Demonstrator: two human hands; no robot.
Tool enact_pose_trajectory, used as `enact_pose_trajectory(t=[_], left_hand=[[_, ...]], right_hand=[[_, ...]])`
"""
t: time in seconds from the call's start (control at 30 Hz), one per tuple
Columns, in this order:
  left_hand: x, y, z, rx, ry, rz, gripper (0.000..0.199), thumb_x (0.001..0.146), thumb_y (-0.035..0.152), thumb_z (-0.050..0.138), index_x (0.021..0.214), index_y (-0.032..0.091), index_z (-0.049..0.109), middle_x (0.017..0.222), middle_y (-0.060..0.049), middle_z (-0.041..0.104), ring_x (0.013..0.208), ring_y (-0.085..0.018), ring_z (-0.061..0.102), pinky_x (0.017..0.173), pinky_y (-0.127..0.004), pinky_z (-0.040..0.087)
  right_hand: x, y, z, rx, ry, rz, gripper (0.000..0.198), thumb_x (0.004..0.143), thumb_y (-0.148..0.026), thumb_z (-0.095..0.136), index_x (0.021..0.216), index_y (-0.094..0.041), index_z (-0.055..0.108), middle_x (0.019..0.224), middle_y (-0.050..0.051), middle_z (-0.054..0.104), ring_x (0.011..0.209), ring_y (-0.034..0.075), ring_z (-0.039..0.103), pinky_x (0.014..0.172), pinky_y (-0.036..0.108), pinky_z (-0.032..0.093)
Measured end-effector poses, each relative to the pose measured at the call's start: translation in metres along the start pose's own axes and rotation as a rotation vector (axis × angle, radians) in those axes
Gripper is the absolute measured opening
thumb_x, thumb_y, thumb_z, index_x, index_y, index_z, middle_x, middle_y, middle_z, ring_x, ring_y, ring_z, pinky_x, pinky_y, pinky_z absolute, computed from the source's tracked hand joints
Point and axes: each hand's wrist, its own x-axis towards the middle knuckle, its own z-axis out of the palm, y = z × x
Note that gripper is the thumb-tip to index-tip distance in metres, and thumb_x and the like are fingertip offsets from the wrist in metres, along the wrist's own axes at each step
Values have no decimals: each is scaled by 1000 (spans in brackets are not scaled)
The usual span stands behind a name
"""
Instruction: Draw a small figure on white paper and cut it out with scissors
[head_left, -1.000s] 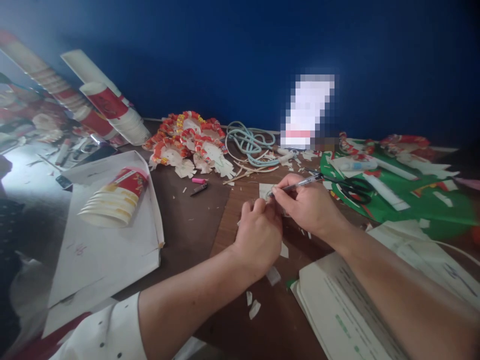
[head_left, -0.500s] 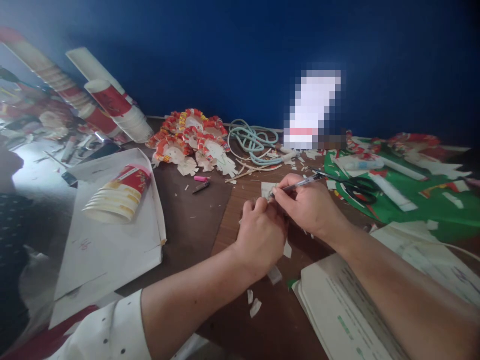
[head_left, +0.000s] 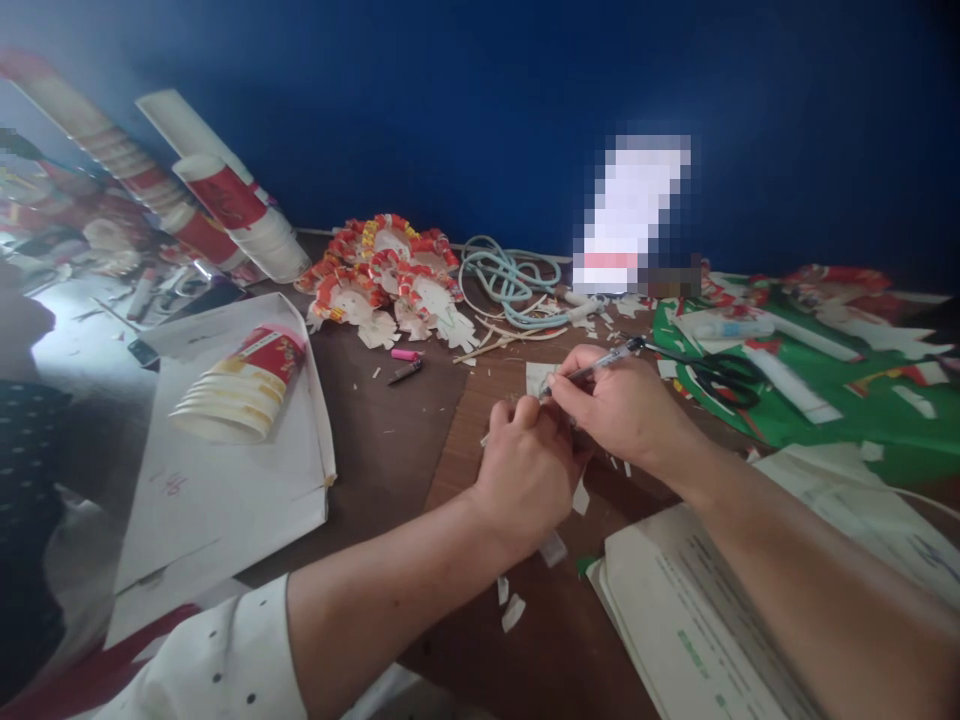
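Note:
My right hand [head_left: 628,412] is closed around a pen [head_left: 606,360], whose tip points down and left beside the other hand. Knuckles up, my left hand [head_left: 525,475] rests on the brown table [head_left: 442,480] with its fingers curled in; whatever lies beneath them is hidden. Just beyond the fingers a small white paper piece [head_left: 537,375] shows. Paper scraps [head_left: 513,612] are scattered around both hands. To the right of the pen lies a pair of black-handled scissors [head_left: 739,385].
Stacked paper cups [head_left: 247,385] lie on a white board [head_left: 225,500] at left. Red-and-white paper crafts [head_left: 397,280] and a pale blue cord [head_left: 510,285] sit near the blue wall. A green sheet [head_left: 810,425] holds a white tube [head_left: 795,385]. Printed cardboard [head_left: 675,600] lies under my right forearm.
The view has shifted slightly. Both hands stay almost in place, and the pen is a little differently angled in my right hand.

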Motion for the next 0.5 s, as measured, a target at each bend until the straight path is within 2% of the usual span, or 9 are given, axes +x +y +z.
enact_pose_trajectory(t=[0.2,0.5], left_hand=[[2,0,3,19,17,11,37,99,36,39,94,16,69,102,-12,67,100,-27,49,78,-43,36],[2,0,10,61,55,9,35,98,37,41,98,16,70,102,-12,67,100,-27,49,79,-43,36]], right_hand=[[8,-4,-3,-2,-52,10,14,80,-24,56,68,-21,62,63,0,67,59,15,58,58,27,39],[15,-16,-6,-98,-127,40,15,79,-22,56,64,-21,59,59,1,64,54,15,54,55,28,37]])
